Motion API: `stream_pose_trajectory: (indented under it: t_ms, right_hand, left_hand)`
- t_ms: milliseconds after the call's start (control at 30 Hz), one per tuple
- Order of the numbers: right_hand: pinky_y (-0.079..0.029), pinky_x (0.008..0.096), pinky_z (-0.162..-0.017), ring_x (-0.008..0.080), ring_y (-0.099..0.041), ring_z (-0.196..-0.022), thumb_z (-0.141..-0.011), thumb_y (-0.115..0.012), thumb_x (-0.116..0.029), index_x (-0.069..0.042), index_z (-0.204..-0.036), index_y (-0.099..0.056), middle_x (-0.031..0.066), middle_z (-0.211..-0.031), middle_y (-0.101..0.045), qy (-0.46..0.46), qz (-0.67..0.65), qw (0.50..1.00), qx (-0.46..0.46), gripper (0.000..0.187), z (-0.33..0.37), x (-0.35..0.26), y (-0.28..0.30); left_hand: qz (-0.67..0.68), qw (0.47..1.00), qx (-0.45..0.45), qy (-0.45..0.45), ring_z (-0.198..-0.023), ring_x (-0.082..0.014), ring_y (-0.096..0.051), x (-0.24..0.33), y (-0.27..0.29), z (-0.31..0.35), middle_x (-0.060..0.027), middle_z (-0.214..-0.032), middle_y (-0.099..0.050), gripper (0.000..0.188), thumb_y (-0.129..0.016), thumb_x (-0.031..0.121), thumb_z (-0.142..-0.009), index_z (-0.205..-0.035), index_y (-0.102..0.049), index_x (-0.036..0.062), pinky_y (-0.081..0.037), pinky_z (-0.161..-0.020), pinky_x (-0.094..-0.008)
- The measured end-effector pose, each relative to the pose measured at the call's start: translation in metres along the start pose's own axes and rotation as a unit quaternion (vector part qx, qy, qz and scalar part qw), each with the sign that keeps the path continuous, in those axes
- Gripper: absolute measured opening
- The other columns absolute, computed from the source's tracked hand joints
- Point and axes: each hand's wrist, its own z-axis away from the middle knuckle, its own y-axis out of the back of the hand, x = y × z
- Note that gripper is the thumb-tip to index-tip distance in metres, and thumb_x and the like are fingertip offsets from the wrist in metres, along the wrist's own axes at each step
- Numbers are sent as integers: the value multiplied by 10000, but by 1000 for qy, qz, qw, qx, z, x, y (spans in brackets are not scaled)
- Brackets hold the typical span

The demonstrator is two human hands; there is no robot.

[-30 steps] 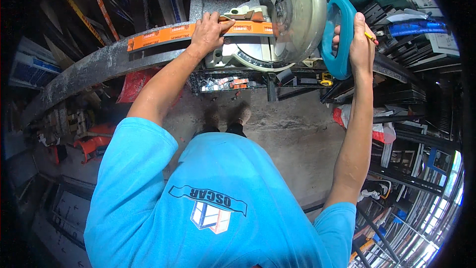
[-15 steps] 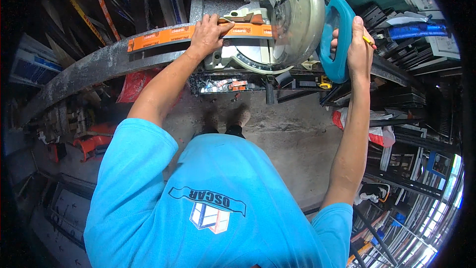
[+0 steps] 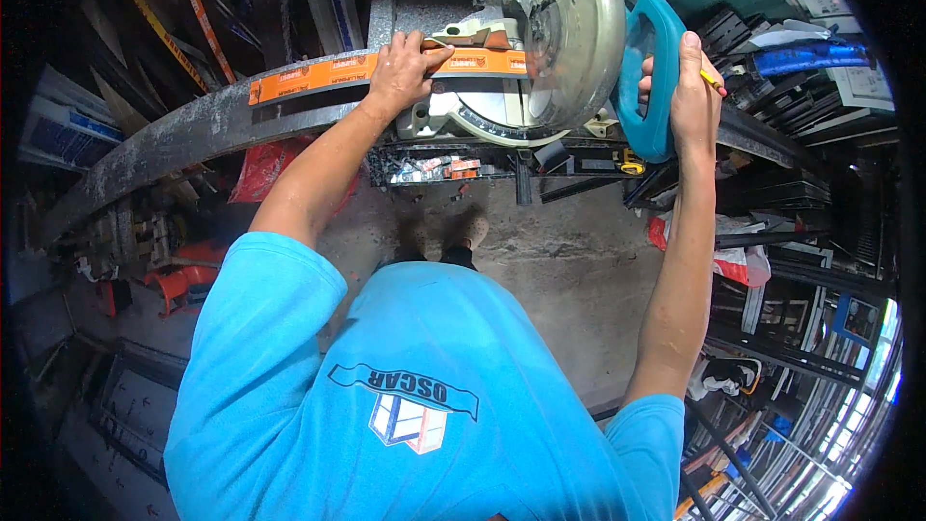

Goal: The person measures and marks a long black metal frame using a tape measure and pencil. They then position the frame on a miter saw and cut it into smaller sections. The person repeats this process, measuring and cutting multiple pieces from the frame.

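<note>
A long metal profile with orange printed film (image 3: 318, 74) lies across the bed of a miter saw (image 3: 569, 48), its right end beside the round blade guard. My left hand (image 3: 400, 72) presses on the profile left of the blade, fingers curled over its far edge. A small brown piece (image 3: 473, 40) sits just beyond the profile, near my left thumb. On the right, my right hand (image 3: 690, 101) is wrapped round the saw's teal loop handle (image 3: 661, 58). A yellow pencil-like stick (image 3: 712, 82) pokes out from that hand. The guard hides most of the blade.
A long grey support rail (image 3: 183, 125) curves away left of the saw. Below its base, a shelf holds scraps and a yellow tape measure (image 3: 632, 164). Stacked profiles (image 3: 791, 198) crowd the right side, more lean at the back left. A red plastic sheet (image 3: 265, 169) hangs under the rail.
The saw head and my right hand on its handle have shifted slightly to the left. My left hand stays on the profile in nearly the same place.
</note>
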Motion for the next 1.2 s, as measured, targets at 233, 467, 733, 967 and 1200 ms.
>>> stream_pose_trajectory:
  t_ms: [233,467,733,967,1200]
  right_hand:
    - [-541,300,-546,138,-642,-610,-1078,-411,-529,19,-1030,-657,97,-771,-673,1,-3,1000,2,603,0,3,-1]
    - [-542,297,-539,137,-645,-610,-1077,-414,-529,14,-1035,-652,97,-769,-670,-4,-10,1000,-1,594,0,6,0]
    - [-543,298,-532,142,-648,-599,-1078,-422,-514,18,-1060,-657,105,-773,-675,3,-14,1000,0,582,0,10,0]
    - [-551,294,-556,128,-658,-628,-1087,-397,-511,7,-995,-668,86,-780,-680,0,-3,1000,2,592,3,11,-1]
    - [-540,291,-546,125,-653,-621,-1087,-406,-507,4,-983,-660,83,-769,-673,-5,-18,1000,1,580,6,13,-2]
  left_hand:
    - [8,1000,13,2,-1058,-291,-524,0,-1,1,-99,-1144,-562,600,-755,123,-815,-1365,-667,346,-468,-939,-433]
    - [19,1000,15,0,-1067,-299,-523,0,0,1,-105,-1135,-561,612,-757,111,-800,-1361,-671,340,-462,-937,-439]
    - [15,1000,9,3,-1074,-300,-524,2,3,1,-109,-1133,-549,625,-762,94,-785,-1357,-675,332,-464,-941,-443]
    - [14,1000,16,-2,-1069,-296,-530,1,1,2,-106,-1160,-551,635,-759,90,-783,-1363,-671,335,-472,-937,-441]
    - [19,1000,-10,15,-1121,-293,-518,5,7,0,-85,-1169,-554,610,-746,108,-810,-1362,-662,352,-454,-978,-440]
